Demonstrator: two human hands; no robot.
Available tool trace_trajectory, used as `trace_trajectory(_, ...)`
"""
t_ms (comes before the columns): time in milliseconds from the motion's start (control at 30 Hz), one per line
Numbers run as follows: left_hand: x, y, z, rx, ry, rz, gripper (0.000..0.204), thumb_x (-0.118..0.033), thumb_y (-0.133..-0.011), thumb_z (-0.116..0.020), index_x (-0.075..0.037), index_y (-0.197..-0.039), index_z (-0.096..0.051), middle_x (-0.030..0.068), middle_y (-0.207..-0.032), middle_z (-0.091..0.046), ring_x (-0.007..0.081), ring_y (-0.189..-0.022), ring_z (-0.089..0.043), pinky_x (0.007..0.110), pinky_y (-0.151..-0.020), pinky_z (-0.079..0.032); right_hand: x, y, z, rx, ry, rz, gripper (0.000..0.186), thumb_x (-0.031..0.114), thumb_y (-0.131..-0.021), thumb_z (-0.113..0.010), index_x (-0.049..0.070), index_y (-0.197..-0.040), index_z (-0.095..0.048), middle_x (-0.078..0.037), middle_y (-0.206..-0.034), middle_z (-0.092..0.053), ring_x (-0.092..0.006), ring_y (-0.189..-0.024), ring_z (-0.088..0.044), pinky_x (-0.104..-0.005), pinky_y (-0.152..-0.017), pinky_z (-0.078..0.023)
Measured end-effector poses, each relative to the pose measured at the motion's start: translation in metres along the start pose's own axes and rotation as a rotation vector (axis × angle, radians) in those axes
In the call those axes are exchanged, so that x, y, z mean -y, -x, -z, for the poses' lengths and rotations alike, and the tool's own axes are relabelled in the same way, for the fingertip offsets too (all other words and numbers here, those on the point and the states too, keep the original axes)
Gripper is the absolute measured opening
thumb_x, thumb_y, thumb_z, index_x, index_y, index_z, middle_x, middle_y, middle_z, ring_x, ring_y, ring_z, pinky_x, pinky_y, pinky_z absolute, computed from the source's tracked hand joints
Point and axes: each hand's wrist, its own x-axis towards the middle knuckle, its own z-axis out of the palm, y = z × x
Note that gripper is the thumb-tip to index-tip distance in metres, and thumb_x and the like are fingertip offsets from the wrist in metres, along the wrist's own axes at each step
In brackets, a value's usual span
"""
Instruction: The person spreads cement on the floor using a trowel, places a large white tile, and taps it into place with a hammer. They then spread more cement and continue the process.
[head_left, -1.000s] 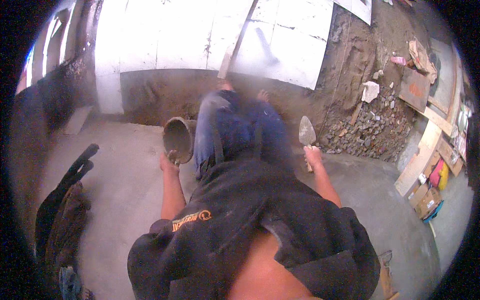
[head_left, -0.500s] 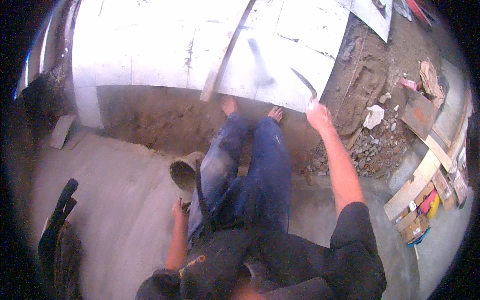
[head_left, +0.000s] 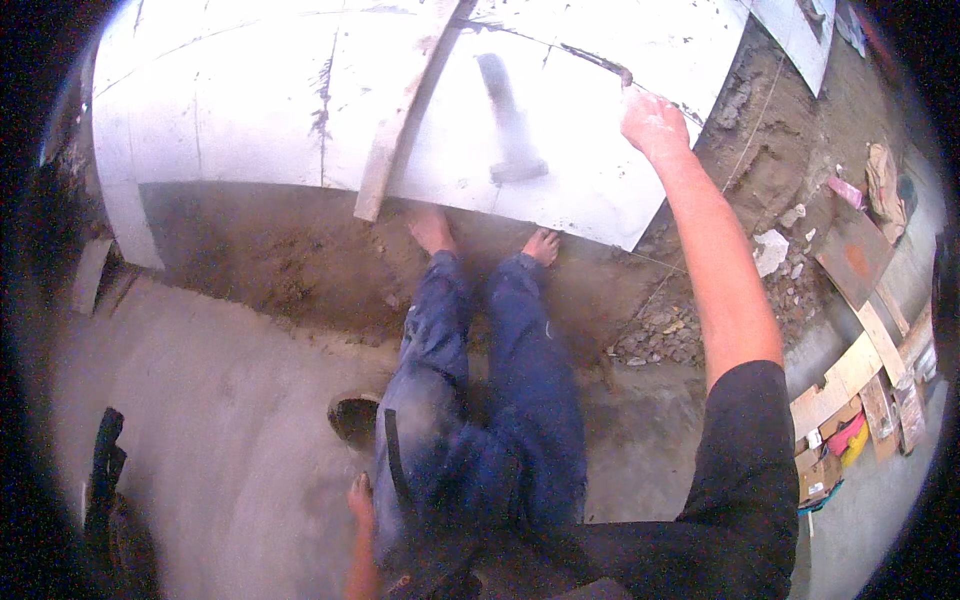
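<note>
My right hand (head_left: 655, 120) is closed around the handle of a slim, dark-bladed knife (head_left: 598, 58). Its blade points up and left over a large white panel (head_left: 580, 180), along a dark line on the surface. Low beside my left thigh hangs my left hand (head_left: 361, 497), near a round, dark-mouthed bucket (head_left: 352, 421); its fingers are too small and blurred to read. A wooden batten (head_left: 400, 130) lies across the panels, left of the knife. Between them shows a grey, hammer-shaped patch (head_left: 508, 120) that I cannot identify.
My bare feet (head_left: 432, 230) stand in a strip of brown soil (head_left: 270, 245) along the panel edge. Rubble (head_left: 660, 335) and a thin string (head_left: 755, 140) lie to the right, beyond which are boards (head_left: 838, 385) and cardboard. Concrete floor (head_left: 220, 400) borders the soil.
My right hand has moved up with the knife, farther over the white panel. The view has shifted, so the panels and batten sit farther left. My left hand appears lower.
</note>
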Motion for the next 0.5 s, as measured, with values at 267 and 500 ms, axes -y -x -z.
trace_trajectory(267,-0.006,0.003,-0.018,-0.024,-0.127,-0.050,0.042,-0.033,-0.093,-0.059,0.004,-0.113,-0.065,0.0102,-0.091,-0.067,0.0176,-0.080,-0.058,0.032,-0.073,-0.047,-0.030,0.005,-0.022,0.035,-0.013,-0.045,0.030,0.014,-0.091,-0.043,0.005,-0.113,-0.062,-0.021,-0.104,-0.067,-0.0335,-0.099,-0.066,-0.0456,-0.083,-0.054)
trace_trajectory(500,-0.035,0.011,-0.022,-0.035,-0.231,-0.093,0.042,-0.032,-0.093,-0.059,0.004,-0.113,-0.065,0.0110,-0.094,-0.066,0.0185,-0.083,-0.059,0.032,-0.075,-0.047,-0.079,0.019,-0.033,0.073,-0.070,-0.064,0.031,0.014,-0.091,-0.040,0.007,-0.116,-0.057,-0.021,-0.106,-0.066,-0.0362,-0.100,-0.065,-0.0470,-0.086,-0.052)
